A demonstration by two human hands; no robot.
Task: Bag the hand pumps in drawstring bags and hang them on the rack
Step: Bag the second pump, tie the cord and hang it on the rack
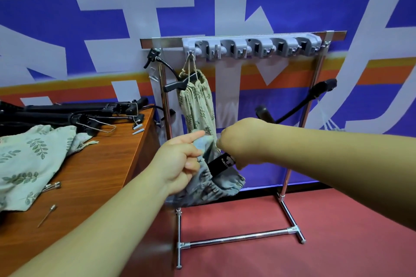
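Observation:
My left hand point(180, 162) pinches the rim of a grey-blue drawstring bag point(209, 186) in front of the rack. My right hand point(243, 141) is curled round a black hand pump point(221, 164) that sticks into the bag's mouth. The pump's handle point(263, 112) and hose point(315, 92) show above my right wrist. A leaf-print bag point(198, 105) with a pump in it hangs by its cord from the leftmost hook of the grey hook bar point(252, 47) on the chrome rack point(238, 236). Its pump's black handle point(173, 85) pokes out of the top.
A wooden table point(101, 164) stands at the left. On it lie several black pumps point(67, 112), leaf-print bags point(29, 159), small inflating needles point(47, 215) and plastic nozzles point(137, 129). The other hooks on the bar hold nothing. Red floor lies under the rack.

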